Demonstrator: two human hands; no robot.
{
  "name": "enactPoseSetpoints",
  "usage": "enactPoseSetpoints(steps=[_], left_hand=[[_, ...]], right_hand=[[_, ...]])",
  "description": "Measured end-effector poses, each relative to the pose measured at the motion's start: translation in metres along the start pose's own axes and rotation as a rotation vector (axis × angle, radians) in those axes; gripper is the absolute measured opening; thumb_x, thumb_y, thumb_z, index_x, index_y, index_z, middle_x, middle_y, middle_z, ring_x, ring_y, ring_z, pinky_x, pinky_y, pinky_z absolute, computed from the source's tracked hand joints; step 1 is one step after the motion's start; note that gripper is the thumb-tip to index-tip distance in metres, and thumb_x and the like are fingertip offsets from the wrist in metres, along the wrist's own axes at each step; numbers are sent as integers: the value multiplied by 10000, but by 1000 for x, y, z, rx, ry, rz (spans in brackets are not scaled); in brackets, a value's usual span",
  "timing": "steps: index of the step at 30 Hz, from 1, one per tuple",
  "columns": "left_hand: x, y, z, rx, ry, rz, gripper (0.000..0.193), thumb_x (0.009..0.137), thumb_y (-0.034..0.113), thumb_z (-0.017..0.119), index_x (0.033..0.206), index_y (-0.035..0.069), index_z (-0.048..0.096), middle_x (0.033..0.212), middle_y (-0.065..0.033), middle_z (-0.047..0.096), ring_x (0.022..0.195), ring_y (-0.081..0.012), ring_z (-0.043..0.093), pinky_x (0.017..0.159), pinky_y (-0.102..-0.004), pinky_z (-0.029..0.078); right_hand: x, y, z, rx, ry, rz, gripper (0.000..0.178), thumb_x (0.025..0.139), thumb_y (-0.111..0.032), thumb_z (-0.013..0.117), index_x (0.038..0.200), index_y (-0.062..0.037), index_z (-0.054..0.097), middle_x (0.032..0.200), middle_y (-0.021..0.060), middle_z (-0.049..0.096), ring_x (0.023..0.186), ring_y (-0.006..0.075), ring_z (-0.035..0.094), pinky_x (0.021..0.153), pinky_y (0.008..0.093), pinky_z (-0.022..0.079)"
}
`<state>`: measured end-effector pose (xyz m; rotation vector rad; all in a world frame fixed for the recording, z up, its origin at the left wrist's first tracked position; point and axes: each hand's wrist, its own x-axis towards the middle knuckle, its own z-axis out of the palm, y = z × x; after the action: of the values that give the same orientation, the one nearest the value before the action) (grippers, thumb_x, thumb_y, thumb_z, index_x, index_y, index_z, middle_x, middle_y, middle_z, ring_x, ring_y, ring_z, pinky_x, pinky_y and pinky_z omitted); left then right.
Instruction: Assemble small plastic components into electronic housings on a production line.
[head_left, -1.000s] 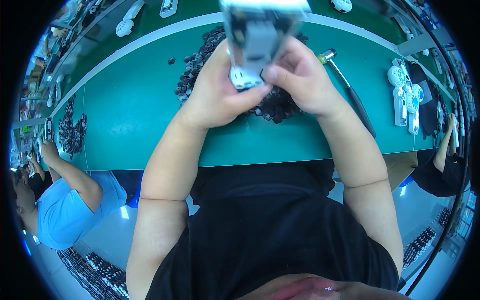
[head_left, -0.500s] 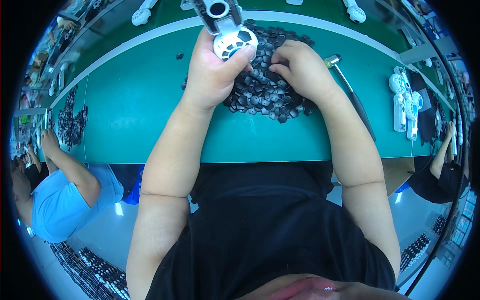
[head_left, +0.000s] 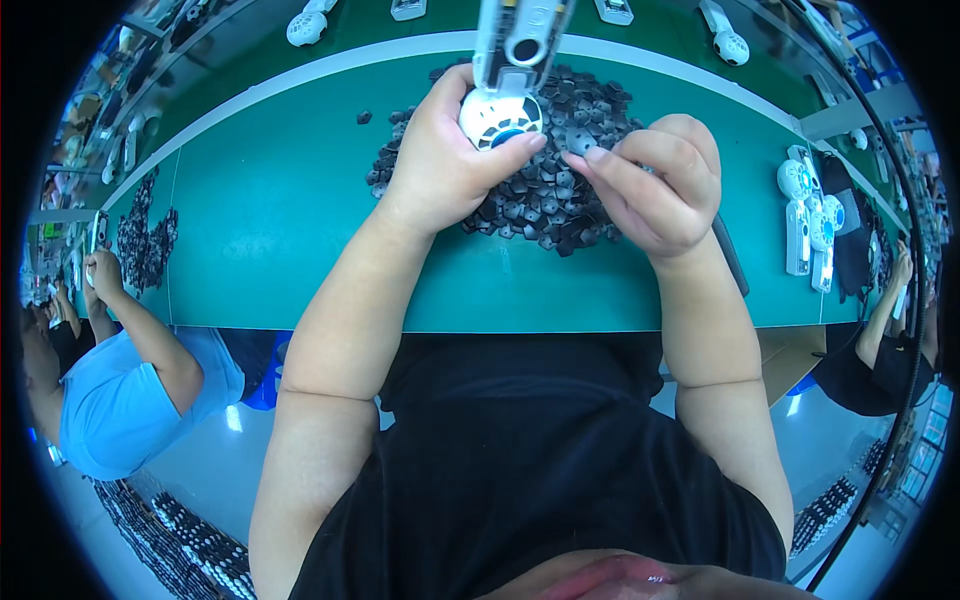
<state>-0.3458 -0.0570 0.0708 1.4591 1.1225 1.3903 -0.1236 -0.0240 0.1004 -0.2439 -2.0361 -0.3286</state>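
The left hand (head_left: 445, 160) is closed around a white handheld device (head_left: 505, 95), thumb pressed against its round, vented head, which faces the camera. The device's long body rises toward the top edge, where it is cut off. The right hand (head_left: 655, 185) is loosely curled, thumb and forefinger pinched together on a small dark part (head_left: 578, 143), just right of the device's head. Whether that part is lifted clear of the heap below cannot be told.

Both hands hover over a loose pile of small dark parts (head_left: 545, 195), lying directly on the teal worktable (head_left: 270, 200) with no tray or bin around it. The left hand covers part of the pile. A few stray pieces lie just left of it.

Farther right, several finished white devices (head_left: 805, 215) lie side by side near the table's end. More white units (head_left: 305, 25) rest along the green strip at the far side, some cut off by the picture's rim. A dark rod-like object (head_left: 728, 255) lies behind the right wrist, mostly hidden.

At far left, another person in a light blue shirt (head_left: 120, 395) reaches toward a second dark heap (head_left: 145, 240). At far right, a person in black (head_left: 880, 360) is partly cut off. The dark items near the floor are too small to make out.
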Motion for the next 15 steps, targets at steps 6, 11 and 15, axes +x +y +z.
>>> enactPoseSetpoints(steps=[6,11,15], left_hand=[[-7,9,12,194,-54,65,562,769,174,850,1252,12,613,1108,-126,698,986,-219,684,874,-339,545],[-11,20,18,355,-124,61,554,760,193,843,1242,28,623,1126,-149,686,1021,-291,678,915,-375,533],[-6,21,6,358,-336,152,553,742,204,839,1225,35,628,1111,-160,677,1031,-341,657,940,-393,517]], right_hand=[[3,-7,-5,78,46,65,219,669,-120,876,839,-103,740,859,23,665,771,207,616,748,364,518],[14,-1,-8,173,-13,179,178,719,-113,866,847,-94,743,914,63,724,842,231,677,897,408,525],[11,-2,-18,160,-174,330,116,793,-113,832,874,-88,754,945,100,748,922,256,704,1027,449,483]])
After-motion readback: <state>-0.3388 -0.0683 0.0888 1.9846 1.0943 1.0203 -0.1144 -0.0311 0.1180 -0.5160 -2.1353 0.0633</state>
